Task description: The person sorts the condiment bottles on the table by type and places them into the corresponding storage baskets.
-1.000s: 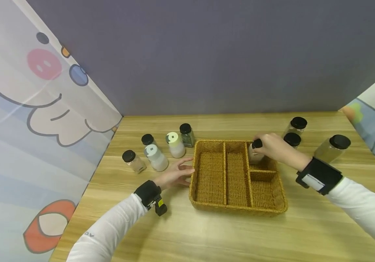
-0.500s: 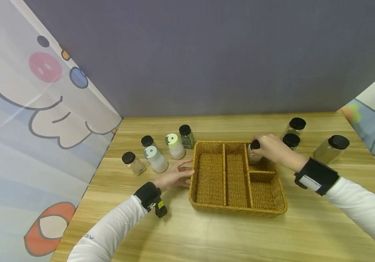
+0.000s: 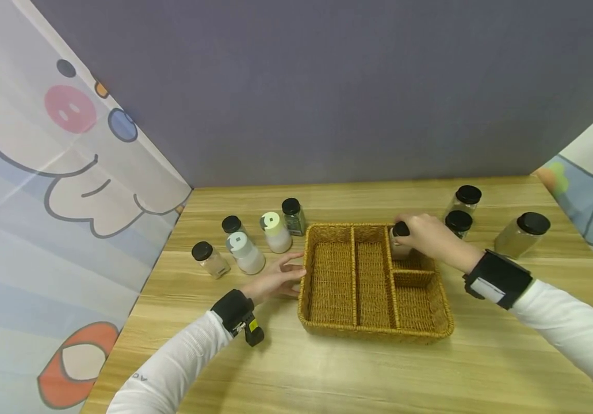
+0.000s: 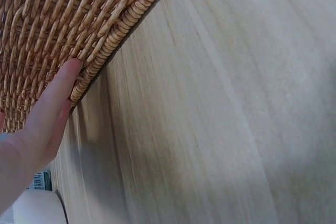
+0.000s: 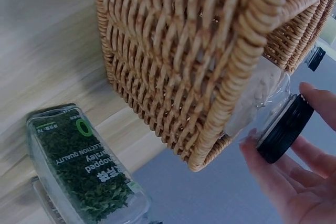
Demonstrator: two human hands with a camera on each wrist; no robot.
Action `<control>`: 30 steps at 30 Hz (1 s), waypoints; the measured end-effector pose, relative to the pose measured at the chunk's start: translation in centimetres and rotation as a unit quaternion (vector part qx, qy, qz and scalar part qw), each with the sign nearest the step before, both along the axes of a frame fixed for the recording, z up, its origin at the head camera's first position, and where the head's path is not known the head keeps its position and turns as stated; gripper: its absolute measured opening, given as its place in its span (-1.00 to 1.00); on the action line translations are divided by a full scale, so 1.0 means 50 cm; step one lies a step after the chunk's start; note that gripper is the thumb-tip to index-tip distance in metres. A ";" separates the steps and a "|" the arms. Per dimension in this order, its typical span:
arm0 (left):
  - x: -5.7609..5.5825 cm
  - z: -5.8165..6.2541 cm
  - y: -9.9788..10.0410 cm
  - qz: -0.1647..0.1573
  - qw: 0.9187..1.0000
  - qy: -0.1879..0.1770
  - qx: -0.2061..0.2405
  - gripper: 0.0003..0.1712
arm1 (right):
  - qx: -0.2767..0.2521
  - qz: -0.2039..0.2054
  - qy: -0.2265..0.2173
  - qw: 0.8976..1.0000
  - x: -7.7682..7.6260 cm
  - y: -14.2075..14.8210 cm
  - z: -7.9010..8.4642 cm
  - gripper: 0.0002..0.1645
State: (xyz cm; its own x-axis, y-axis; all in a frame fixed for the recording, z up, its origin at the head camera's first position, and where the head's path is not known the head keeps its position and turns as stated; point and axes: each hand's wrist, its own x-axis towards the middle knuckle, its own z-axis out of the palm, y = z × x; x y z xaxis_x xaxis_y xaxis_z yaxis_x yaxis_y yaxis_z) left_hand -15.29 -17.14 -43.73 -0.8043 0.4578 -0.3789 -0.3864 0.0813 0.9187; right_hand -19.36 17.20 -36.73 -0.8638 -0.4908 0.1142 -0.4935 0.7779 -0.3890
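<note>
A wooden table (image 3: 327,379) bears a divided basket (image 3: 374,332); a person's left hand (image 3: 276,278), fingers (image 4: 55,93) extended, touches its left side, while the right hand (image 3: 428,234) grips a jar (image 5: 262,95), set in the back right compartment (image 3: 417,262), by its black lid (image 5: 285,129).

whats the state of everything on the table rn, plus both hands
Wicker basket, upright
Held jar, shut, inside the basket's back right compartment
Right hand, gripping that jar by its lid
Left hand, touching the basket's left side
Three left jars, standing, shut
Three right jars, standing, shut
Two white bottles, standing; cannot tell if open
</note>
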 end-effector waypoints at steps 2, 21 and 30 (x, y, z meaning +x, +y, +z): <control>0.000 0.001 0.000 -0.001 1.000 0.001 0.002 -0.29 | 0.001 -0.002 0.001 1.000 -0.001 0.001 0.000 -0.51; 0.005 0.017 0.001 -0.007 1.000 -0.001 -0.003 -0.33 | -0.017 -0.020 0.004 1.000 -0.003 0.054 0.042 -0.59; 0.001 -0.001 -0.001 0.001 1.000 0.001 0.016 -0.27 | -0.005 -0.043 -0.008 0.999 -0.020 0.105 0.052 -0.61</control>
